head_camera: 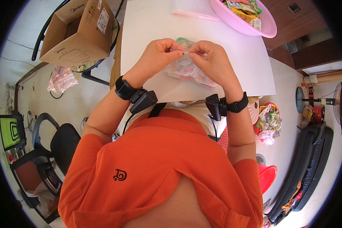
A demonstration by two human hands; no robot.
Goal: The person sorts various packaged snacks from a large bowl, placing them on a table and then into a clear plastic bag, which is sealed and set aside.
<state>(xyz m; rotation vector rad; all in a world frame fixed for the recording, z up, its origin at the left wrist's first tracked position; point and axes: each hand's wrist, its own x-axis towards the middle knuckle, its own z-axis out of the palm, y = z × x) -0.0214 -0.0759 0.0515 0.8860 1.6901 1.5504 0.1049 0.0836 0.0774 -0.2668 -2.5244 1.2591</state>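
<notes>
A clear plastic bag (185,68) with small printed packets inside lies on the white tabletop (148,85) before me. My left hand (162,54) pinches the left part of the bag's top edge between thumb and fingers. The right part of that same edge is pinched by my right hand (211,58), and a short strip of it spans the gap between the two hands. Something green shows at the far end of the bag. Both wrists carry black straps with small black devices. Whether the bag's mouth is sealed I cannot tell.
At the far right of the table stands a pink plastic basin (245,25) with colourful packets, beside a folded pink-edged sheet (196,10). An open cardboard box (79,34) sits on a chair to the left. On the floor at right is a red basin of packets (269,122).
</notes>
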